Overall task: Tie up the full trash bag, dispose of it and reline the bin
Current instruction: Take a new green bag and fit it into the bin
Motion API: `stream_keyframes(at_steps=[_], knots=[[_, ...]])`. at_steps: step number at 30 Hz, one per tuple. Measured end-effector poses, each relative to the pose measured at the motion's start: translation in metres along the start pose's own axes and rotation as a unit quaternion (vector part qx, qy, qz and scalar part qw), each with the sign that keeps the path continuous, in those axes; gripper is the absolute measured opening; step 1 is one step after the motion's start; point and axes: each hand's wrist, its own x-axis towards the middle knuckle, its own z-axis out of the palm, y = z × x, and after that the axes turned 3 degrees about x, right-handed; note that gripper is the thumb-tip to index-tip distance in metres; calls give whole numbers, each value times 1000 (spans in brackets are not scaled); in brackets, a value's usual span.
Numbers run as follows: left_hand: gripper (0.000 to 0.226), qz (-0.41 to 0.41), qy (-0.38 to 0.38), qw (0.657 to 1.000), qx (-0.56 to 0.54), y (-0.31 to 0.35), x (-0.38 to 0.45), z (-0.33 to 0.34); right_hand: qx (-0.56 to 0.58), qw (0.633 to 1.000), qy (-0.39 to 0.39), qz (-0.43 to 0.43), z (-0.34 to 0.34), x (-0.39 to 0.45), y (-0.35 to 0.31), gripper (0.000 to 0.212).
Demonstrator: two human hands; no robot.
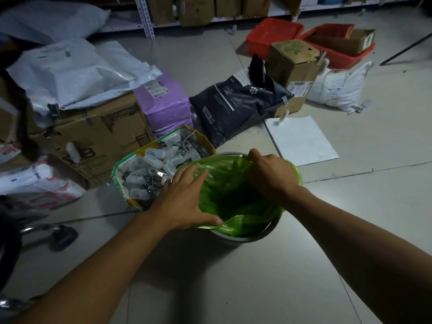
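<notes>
In the head view, a green bag (231,195) is seen draped into a grey bin (245,239) standing on the floor (327,230). The left hand (187,199) is laid flat with fingers spread over the bag's left edge, apparently to press the film down over the rim. The right hand (268,174) is curled, the bag's far edge pinched at the far rim, seemingly to fold it outward. The near rim is not yet fully covered. An open sack of small containers (149,169) touches the bin's left side; open floor is left near and right.
</notes>
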Motion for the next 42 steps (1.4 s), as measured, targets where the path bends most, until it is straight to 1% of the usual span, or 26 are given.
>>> stream_keyframes(at_steps=[2,6,9,13,16,19,22,24,26,28,31,33,35,37,39,42], knots=[[134,-3,-10,1000,-13,-3,-2,-1,23,999,27,21,-4,1,2,20],[136,-17,-1,999,-36,-7,-3,0,124,984,107,71,-14,11,2,18],[132,-29,12,998,-61,-5,1,-1,165,975,116,89,-16,23,2,16],[124,-58,63,989,-123,-7,12,-6,191,969,120,106,-10,39,0,15],[120,-68,75,985,-139,-9,21,-5,208,963,88,145,0,49,5,25],[116,-73,66,983,-155,-14,27,-1,231,960,25,157,8,56,16,34],[111,-74,44,983,-163,-17,30,4,293,940,-15,173,10,58,26,32],[104,-74,30,979,-190,-18,31,8,357,914,-36,190,9,57,32,28],[92,-74,30,970,-230,-17,30,9,415,886,-69,192,7,53,35,23],[80,-77,36,960,-266,-18,28,9,433,879,-87,181,2,49,37,21],[66,-78,42,957,-278,-17,26,6,441,873,-103,182,-6,43,40,22],[68,-73,54,962,-256,-16,25,4,454,862,-118,192,-12,39,43,22],[80,-60,76,973,-208,-12,23,1,455,860,-135,186,-17,35,47,21],[91,-38,91,978,-186,-7,22,-2,455,860,-148,176,-20,31,49,25],[94,-15,79,980,-183,-3,21,-5,454,859,-161,173,-23,27,51,30],[100,-6,43,981,-188,-1,17,-6,432,868,-182,163,-25,20,52,27]])
